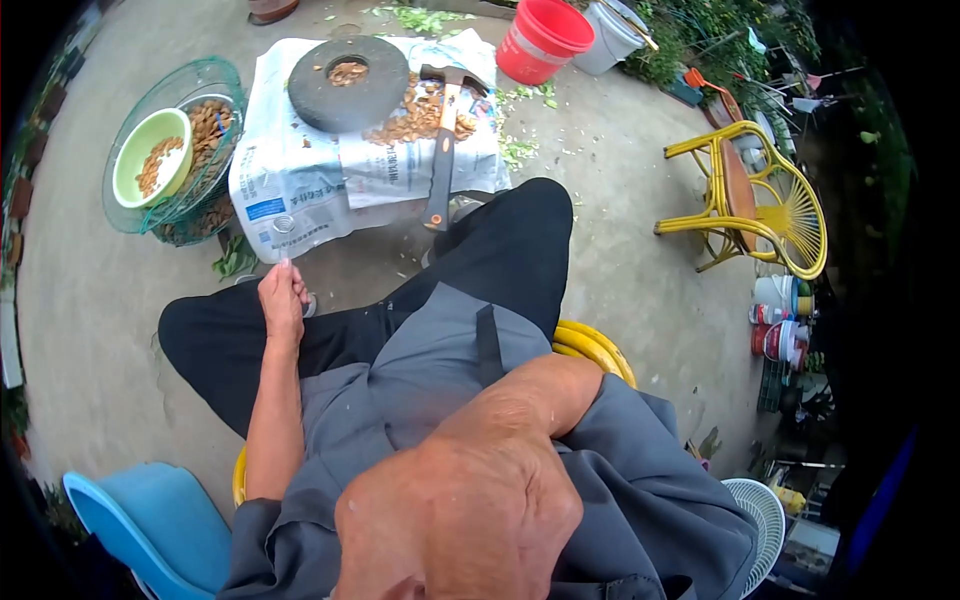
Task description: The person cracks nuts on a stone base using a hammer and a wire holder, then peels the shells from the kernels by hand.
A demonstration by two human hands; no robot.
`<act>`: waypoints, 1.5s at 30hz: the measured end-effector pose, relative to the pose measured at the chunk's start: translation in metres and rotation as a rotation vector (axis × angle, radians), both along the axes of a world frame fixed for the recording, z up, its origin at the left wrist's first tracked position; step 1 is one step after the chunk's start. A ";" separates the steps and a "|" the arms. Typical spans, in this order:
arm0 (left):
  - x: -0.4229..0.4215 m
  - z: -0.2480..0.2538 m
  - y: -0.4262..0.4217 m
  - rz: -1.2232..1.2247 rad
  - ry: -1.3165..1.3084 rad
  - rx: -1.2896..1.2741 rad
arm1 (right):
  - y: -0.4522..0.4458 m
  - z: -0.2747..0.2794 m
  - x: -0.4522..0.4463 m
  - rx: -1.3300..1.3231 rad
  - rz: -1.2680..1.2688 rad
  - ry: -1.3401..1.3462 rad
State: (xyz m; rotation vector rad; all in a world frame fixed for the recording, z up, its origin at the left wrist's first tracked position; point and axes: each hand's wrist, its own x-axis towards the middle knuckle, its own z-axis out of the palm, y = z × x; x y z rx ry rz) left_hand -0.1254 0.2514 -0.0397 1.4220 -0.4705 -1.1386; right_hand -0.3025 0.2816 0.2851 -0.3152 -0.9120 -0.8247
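Observation:
My left hand (284, 298) is over my left knee, fingers closed with the tips together; what they hold, if anything, is too small to name. My right hand (460, 500) is raised very close to the camera, its back showing and its fingers hidden. Beyond my knees, newspaper (290, 185) covers a low surface. On it lie a dark round block (375, 100) with nut pieces in its central hole, loose nut pieces (400, 128), and a claw hammer (443, 150) whose handle overhangs the near edge.
Left of the newspaper, a green bowl (178, 128) of kernels rests on a mesh basket (222, 85) of nuts. Red (543, 45) and white (610, 35) buckets stand beyond. A yellow chair (740, 205) is at the right, a blue plastic tub (150, 520) at lower left.

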 end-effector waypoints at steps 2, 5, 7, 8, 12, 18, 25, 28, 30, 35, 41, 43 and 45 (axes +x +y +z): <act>0.001 -0.010 -0.003 -0.003 0.024 0.017 | 0.006 -0.001 0.006 0.077 -0.070 0.002; 0.000 -0.014 -0.009 -0.022 0.016 -0.002 | 0.003 0.001 0.001 0.124 -0.129 0.051; -0.005 -0.010 -0.010 -0.035 0.009 -0.002 | -0.008 -0.013 0.016 0.041 -0.237 -0.013; -0.008 -0.010 -0.011 -0.041 0.004 0.004 | -0.012 -0.017 0.020 -0.001 -0.269 -0.025; -0.008 -0.006 -0.012 -0.033 -0.022 -0.001 | -0.022 -0.017 0.016 -0.085 -0.215 0.121; -0.007 -0.003 -0.011 -0.004 0.022 0.010 | -0.026 -0.010 0.003 0.004 0.023 0.278; -0.004 -0.008 -0.012 0.027 -0.029 -0.025 | -0.079 -0.049 -0.005 -0.500 -0.335 0.824; -0.013 0.027 -0.013 0.007 -0.196 -0.081 | -0.102 -0.098 -0.010 -0.533 -0.628 1.535; -0.022 0.052 -0.013 -0.053 -0.156 -0.220 | -0.115 -0.134 -0.013 -0.453 -0.671 1.954; -0.054 0.116 -0.015 -0.243 -0.346 -0.295 | -0.119 -0.189 -0.008 -0.041 -0.307 1.892; -0.033 0.164 -0.023 -0.723 -0.905 -0.114 | -0.116 -0.199 -0.009 0.284 -0.394 1.610; -0.026 0.192 -0.026 -0.580 -0.595 -0.142 | -0.129 -0.194 -0.015 0.373 -0.532 1.458; -0.024 0.231 -0.026 -0.419 -0.074 -0.255 | -0.143 -0.185 -0.030 0.393 -0.577 1.468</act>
